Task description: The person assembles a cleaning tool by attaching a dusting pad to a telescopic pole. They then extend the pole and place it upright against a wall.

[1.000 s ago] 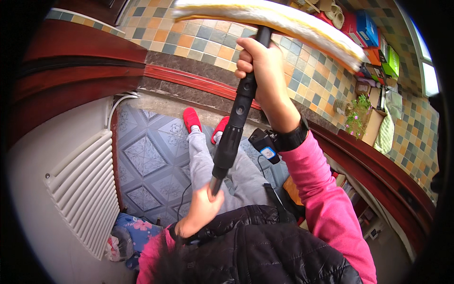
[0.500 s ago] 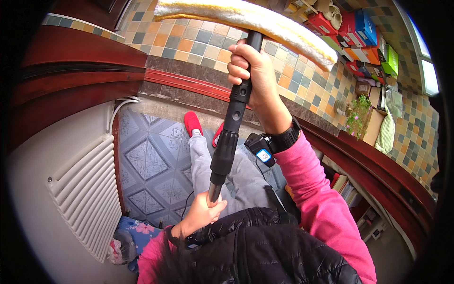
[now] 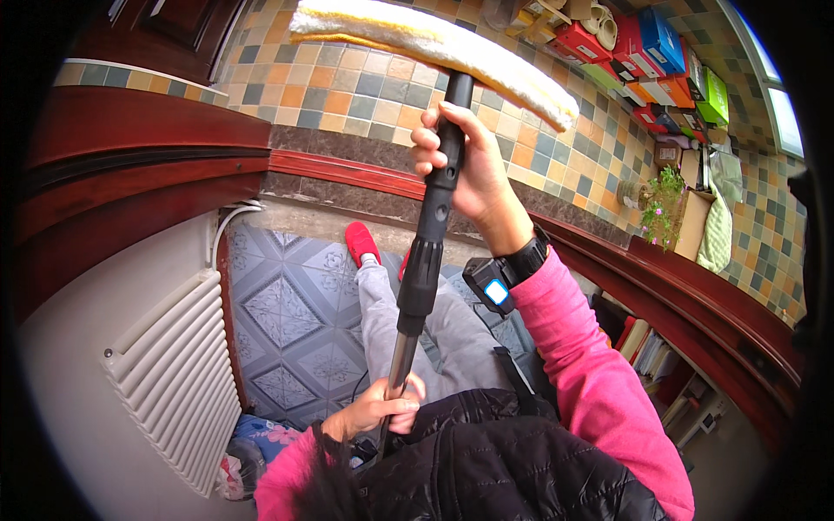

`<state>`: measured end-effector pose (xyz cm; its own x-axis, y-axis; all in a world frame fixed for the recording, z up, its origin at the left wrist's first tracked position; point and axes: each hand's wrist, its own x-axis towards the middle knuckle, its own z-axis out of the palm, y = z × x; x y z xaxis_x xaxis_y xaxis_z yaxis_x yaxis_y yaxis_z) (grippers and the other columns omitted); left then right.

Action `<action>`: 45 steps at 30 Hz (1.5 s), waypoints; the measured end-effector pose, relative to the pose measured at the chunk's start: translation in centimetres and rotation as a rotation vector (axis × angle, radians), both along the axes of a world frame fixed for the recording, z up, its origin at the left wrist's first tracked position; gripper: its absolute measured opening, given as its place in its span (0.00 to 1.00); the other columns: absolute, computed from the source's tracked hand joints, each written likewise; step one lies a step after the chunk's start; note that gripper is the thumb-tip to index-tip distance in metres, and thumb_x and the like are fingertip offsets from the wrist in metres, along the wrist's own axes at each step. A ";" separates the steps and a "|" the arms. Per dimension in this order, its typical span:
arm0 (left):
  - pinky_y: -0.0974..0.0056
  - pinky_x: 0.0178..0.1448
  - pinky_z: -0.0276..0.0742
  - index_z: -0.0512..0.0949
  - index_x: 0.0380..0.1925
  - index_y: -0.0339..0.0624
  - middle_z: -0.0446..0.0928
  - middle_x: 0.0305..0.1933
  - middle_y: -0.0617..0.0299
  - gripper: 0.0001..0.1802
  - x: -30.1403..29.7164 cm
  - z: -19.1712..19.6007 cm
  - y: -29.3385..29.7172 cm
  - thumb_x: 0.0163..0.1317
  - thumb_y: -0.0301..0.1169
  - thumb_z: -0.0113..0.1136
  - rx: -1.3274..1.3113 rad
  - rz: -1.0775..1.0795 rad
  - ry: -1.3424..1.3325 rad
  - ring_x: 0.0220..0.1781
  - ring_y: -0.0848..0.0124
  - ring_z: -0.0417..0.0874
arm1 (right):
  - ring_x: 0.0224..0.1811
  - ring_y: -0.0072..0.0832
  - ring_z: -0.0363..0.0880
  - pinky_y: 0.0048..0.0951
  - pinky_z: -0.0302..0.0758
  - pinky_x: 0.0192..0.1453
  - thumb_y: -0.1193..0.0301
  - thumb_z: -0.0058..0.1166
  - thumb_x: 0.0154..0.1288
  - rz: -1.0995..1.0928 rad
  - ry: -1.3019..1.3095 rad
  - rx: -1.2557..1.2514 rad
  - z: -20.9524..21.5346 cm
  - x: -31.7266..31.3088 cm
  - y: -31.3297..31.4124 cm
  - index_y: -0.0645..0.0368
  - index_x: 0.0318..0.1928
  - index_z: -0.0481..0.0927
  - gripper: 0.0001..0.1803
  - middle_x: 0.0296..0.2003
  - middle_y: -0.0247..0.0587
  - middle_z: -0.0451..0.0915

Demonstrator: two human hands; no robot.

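A long-handled window mop crosses the middle of the head view at a slight tilt. Its T-shaped head carries a fluffy white pad (image 3: 443, 48) with yellow edging, raised at the top. My right hand (image 3: 473, 169) is wrapped round the black handle (image 3: 426, 260) just below the pad, thumb up along it. Lower down, close to my body, my left hand (image 3: 373, 410) grips the thin silver tube (image 3: 401, 358) of the pole. The left fingers are partly blurred. The tube's lower end runs behind that hand and toward my black vest.
A tiled ledge (image 3: 365, 87) with dark red wooden trim (image 3: 339, 169) spans the front. Boxes (image 3: 656, 52) and a flowering plant (image 3: 662, 204) stand at far right. A white radiator (image 3: 174, 373) is at left, a bookshelf (image 3: 651, 347) at right. Blue-grey tiles (image 3: 287, 304) cover the floor.
The pad has shifted and swung a little to the left. My left hand has slid lower, so more silver tube shows between it and the black collar. My right hand keeps its hold.
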<state>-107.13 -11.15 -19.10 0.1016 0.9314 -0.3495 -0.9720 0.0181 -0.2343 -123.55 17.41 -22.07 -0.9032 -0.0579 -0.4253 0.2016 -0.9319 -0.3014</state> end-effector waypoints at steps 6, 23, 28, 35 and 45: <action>0.74 0.17 0.54 0.68 0.40 0.38 0.62 0.15 0.71 0.07 0.4 -0.4 -0.7 0.63 0.22 0.53 -0.226 -0.198 0.320 0.13 0.84 0.59 | 0.16 0.14 0.58 0.20 0.63 0.24 0.63 0.51 0.66 0.060 0.018 -0.081 0.1 0.6 0.2 0.51 0.29 0.69 0.10 0.15 0.22 0.58; 0.74 0.16 0.53 0.66 0.32 0.40 0.63 0.15 0.69 0.05 2.0 -0.8 -0.5 0.61 0.19 0.50 -0.155 -0.154 0.265 0.12 0.83 0.59 | 0.15 0.12 0.57 0.19 0.60 0.21 0.67 0.50 0.66 -0.027 -0.190 0.286 2.8 1.6 -1.5 0.52 0.30 0.68 0.09 0.16 0.22 0.59; 0.72 0.16 0.56 0.68 0.32 0.38 0.64 0.14 0.67 0.04 3.1 -0.1 -0.2 0.60 0.18 0.51 -0.378 -0.166 0.421 0.11 0.81 0.61 | 0.15 0.13 0.59 0.20 0.61 0.19 0.68 0.51 0.66 -0.044 -0.193 0.329 3.5 1.9 -1.9 0.54 0.30 0.68 0.09 0.17 0.23 0.61; 0.71 0.23 0.64 0.73 0.30 0.38 0.69 0.16 0.70 0.04 5.0 -0.5 1.0 0.55 0.23 0.59 -1.069 -0.221 1.236 0.16 0.80 0.68 | 0.16 0.16 0.63 0.22 0.66 0.20 0.68 0.54 0.64 -0.160 -0.282 0.572 4.1 1.7 -3.2 0.55 0.30 0.68 0.10 0.17 0.26 0.64; 0.68 0.26 0.70 0.69 0.30 0.38 0.70 0.21 0.58 0.05 1.5 0.1 -1.0 0.60 0.24 0.56 -0.319 0.030 0.576 0.20 0.72 0.73 | 0.15 0.15 0.61 0.21 0.63 0.20 0.68 0.53 0.65 -0.070 -0.228 0.437 4.8 1.2 -3.0 0.54 0.30 0.68 0.09 0.17 0.25 0.63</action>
<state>-105.65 -12.18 -19.04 -0.2086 0.7725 -0.5997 -0.9425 0.0048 0.3341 -122.39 14.37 -17.23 -0.7799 0.2278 -0.5830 0.2489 -0.7417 -0.6228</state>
